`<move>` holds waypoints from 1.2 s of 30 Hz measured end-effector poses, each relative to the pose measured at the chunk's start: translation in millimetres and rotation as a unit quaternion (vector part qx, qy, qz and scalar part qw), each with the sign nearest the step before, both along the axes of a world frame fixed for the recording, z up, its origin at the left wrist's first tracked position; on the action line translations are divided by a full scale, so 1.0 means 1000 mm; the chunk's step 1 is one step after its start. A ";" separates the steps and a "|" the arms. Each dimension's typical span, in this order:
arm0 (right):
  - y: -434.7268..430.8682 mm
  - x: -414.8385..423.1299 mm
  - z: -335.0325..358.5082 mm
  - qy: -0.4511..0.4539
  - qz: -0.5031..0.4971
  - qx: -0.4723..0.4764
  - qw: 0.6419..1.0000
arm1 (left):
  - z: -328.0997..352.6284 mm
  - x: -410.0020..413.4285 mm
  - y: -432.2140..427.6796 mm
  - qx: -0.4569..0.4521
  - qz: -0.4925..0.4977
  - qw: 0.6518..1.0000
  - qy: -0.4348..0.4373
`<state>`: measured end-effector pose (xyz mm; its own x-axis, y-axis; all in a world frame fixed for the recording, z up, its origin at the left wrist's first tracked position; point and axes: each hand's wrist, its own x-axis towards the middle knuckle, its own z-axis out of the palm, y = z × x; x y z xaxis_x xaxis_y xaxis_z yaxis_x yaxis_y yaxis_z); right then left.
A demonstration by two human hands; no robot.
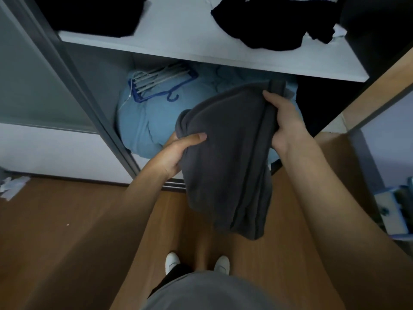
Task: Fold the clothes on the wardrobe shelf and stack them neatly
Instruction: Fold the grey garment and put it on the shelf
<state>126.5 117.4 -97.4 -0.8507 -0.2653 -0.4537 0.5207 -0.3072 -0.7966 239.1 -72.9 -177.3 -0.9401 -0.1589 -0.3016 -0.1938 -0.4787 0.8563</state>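
Left hand (178,151) and right hand (283,124) bare, forearms (138,198) uncovered to frame edge. Grey shirt (201,291) over belly, black shorts (172,276) below, white shoes (172,260).

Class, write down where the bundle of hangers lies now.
In the head view, the bundle of hangers lies left of centre on the light-blue bedding, under the white shelf.

We're in a home here, looking into a bedroom wardrobe: a white wardrobe shelf (196,50) with dark clothes (268,25) heaped on it, blue bedding (152,121) stuffed underneath, hangers (156,82) lying on top, a sliding door (33,90) at the left, wooden floor (67,220) underfoot.
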 end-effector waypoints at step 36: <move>-0.039 0.031 -0.053 0.062 0.046 0.103 0.992 | -0.087 0.067 -0.043 0.266 -0.090 0.913 -0.296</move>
